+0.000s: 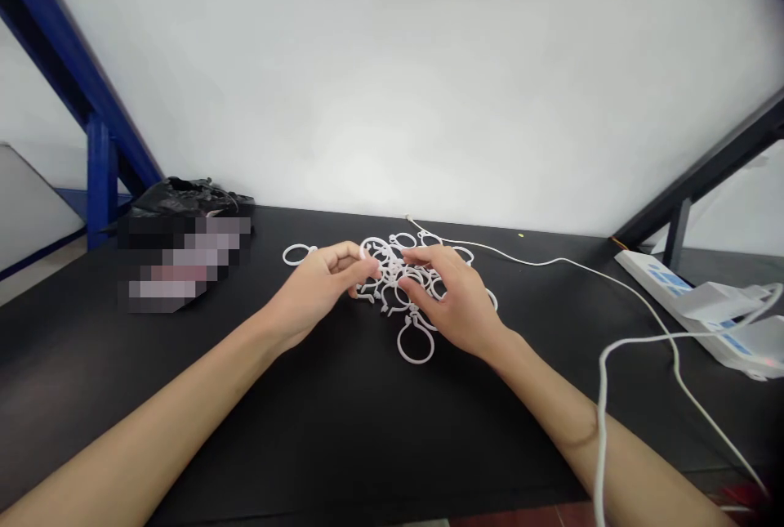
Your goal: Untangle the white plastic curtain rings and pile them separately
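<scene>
Both my forearms reach in from the desk's (343, 429) near edge. My left hand (318, 286) pinches a white plastic ring (375, 249) between thumb and fingers. My right hand (462, 302) rests its fingers, loosely spread, on the ring pile (398, 278) toward the far edge.

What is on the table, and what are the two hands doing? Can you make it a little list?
Table: black
Left hand: fingers curled at the left edge of the pile of white rings; grip unclear
Right hand: fingers spread on the pile
Loose ring: left of the pile, apart
Near ring: at the pile's near edge
Right side: white cable, power strip
Back left: black bag
</scene>
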`<state>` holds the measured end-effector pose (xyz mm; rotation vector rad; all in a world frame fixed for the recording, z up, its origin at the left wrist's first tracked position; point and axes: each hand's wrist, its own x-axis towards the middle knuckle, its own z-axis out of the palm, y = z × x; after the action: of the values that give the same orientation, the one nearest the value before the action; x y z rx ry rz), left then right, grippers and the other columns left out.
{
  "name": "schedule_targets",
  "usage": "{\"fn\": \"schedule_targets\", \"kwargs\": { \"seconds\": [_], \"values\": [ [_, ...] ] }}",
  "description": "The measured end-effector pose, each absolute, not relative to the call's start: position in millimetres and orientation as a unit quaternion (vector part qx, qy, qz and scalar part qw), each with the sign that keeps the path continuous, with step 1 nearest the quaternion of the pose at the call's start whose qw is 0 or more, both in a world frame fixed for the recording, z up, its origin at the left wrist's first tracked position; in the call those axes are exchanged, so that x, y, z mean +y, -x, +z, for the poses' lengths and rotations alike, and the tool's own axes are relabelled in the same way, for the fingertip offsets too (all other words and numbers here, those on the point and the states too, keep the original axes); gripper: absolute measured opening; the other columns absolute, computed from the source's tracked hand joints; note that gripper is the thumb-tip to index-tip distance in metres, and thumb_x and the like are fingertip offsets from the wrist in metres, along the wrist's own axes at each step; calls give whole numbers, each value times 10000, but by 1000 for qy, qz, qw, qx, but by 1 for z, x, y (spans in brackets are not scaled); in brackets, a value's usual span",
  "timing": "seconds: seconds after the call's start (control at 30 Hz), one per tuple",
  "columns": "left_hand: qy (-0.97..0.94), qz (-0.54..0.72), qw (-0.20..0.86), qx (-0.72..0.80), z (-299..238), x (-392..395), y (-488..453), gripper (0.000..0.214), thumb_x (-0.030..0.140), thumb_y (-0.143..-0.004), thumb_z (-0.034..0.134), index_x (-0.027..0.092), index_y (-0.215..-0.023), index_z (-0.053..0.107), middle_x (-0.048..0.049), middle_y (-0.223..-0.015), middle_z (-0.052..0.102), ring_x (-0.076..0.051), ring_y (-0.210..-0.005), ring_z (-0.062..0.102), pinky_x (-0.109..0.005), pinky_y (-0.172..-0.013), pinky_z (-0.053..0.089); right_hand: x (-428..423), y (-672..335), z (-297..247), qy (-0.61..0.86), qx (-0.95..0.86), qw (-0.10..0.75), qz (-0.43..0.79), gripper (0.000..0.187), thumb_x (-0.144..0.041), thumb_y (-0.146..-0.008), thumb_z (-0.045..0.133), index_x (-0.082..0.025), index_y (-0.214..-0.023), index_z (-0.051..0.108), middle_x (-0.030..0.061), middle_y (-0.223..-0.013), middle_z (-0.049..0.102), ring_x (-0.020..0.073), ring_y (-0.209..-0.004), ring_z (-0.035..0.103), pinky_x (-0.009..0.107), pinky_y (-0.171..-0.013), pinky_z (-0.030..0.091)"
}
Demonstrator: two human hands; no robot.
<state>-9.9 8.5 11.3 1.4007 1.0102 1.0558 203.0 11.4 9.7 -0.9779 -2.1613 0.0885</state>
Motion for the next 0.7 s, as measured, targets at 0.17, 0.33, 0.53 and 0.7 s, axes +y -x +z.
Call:
{"fn": "schedule_targets", "kwargs": {
  "seconds": [0.17, 0.33, 0.53, 0.7],
  "values": [
    [-639, 399, 543, 371, 15, 4, 6, 286, 452, -832, 655, 179, -773, 596, 10, -779, 556, -119, -723, 497, -254, -661, 432, 3, -192, 12, 364, -834, 401, 101, 156, -249, -897, 624, -222, -1050, 634, 17, -916, 701, 143, -776, 646, 274, -719, 528],
    [-693, 402, 380, 462, 8, 4, 5, 328, 479, -822, 666, 203, -974, 576, -7, -897, 602, -144, -752, 559, -290, -677, 477, 5, -195, 13, 401, -809, 412, 123, 90, -236, -909, 597, -215, -979, 650, 15, -866, 701, 137, -759, 645, 262, -703, 512],
    [-832, 368, 54, 412, 0, 1, 3, 504, 271, -881, 631, 225, -1340, 429, -71, -1270, 555, -221, -1126, 550, -358, -916, 482, 4, -197, 12, 423, -765, 424, 236, 148, -300, -955, 515, -209, -1063, 560, -13, -724, 652, 131, -658, 645, 259, -636, 504],
    [-847, 339, -36, 408, -2, 2, 3, 523, 275, -910, 592, 206, -1389, 394, -78, -1215, 607, -230, -1057, 576, -368, -869, 491, 4, -196, 11, 426, -741, 419, 307, 184, -354, -968, 488, -207, -1054, 556, -34, -667, 627, 116, -595, 625, 248, -604, 491]
  ]
}}
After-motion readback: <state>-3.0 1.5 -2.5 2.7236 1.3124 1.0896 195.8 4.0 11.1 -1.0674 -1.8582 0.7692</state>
